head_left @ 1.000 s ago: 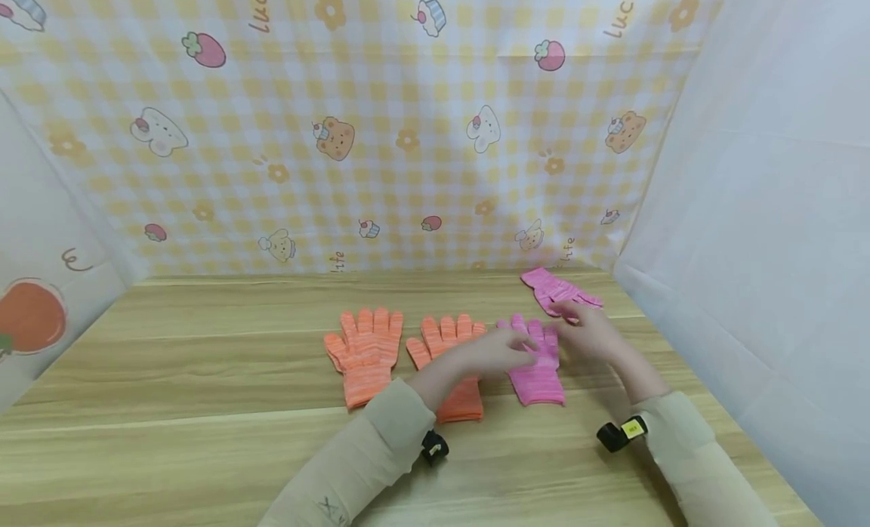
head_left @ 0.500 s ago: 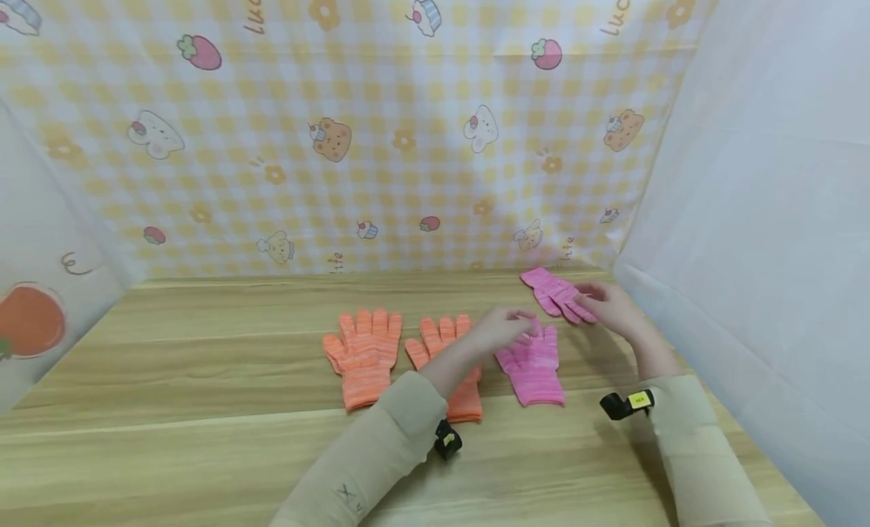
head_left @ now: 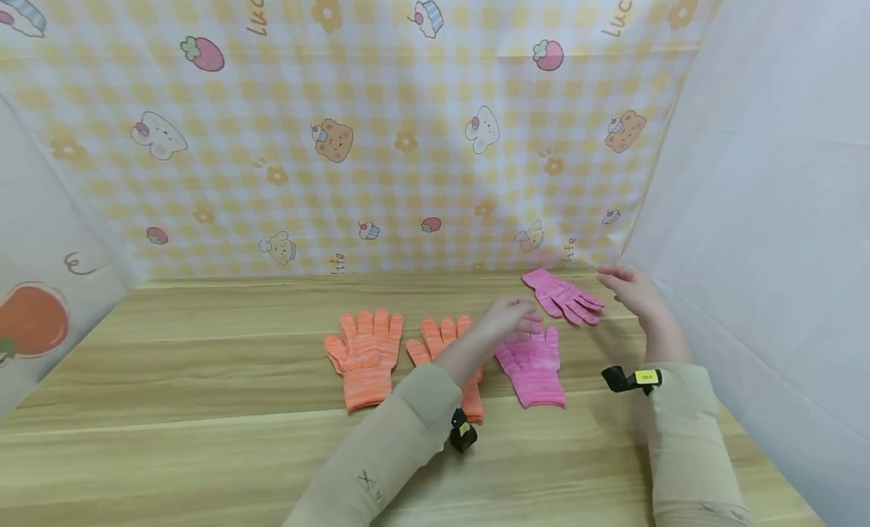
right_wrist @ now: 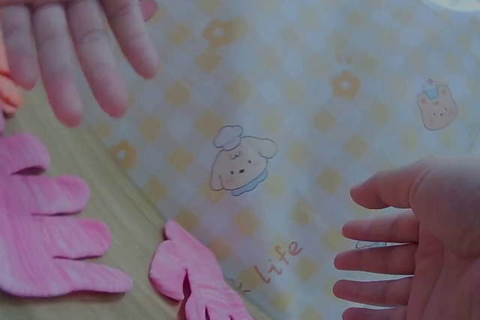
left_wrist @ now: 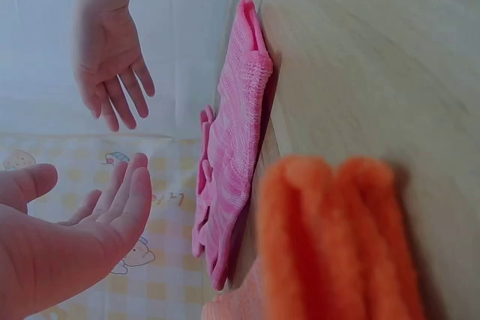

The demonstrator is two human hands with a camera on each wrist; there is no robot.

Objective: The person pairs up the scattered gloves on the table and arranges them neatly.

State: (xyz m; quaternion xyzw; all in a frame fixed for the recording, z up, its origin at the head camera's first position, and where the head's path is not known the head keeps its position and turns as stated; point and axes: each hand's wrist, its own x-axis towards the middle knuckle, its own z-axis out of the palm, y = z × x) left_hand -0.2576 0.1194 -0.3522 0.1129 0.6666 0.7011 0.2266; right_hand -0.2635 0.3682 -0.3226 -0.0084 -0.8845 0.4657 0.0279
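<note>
My left hand hovers over the fingers of the near pink glove, holding nothing, its own fingers extended. My right hand is raised just right of the far pink glove, palm inward and fingers straight. That far glove lies flat and slanted near the back wall, its fingers pointing right. In the right wrist view both palms face each other, the left hand at upper left and the right hand at lower right. Two orange gloves lie to the left: one fully visible, the other partly hidden beneath my left forearm.
All the gloves lie on a wood-grain table. A yellow checked cloth with cartoon prints hangs along the back edge. White cloth walls stand at both sides. Each wrist wears a small black camera.
My right hand left the far pink glove's fingers, which it touched half a second ago, and rose to the right. That glove's fingers lie more spread. My left hand shifted slightly up and away.
</note>
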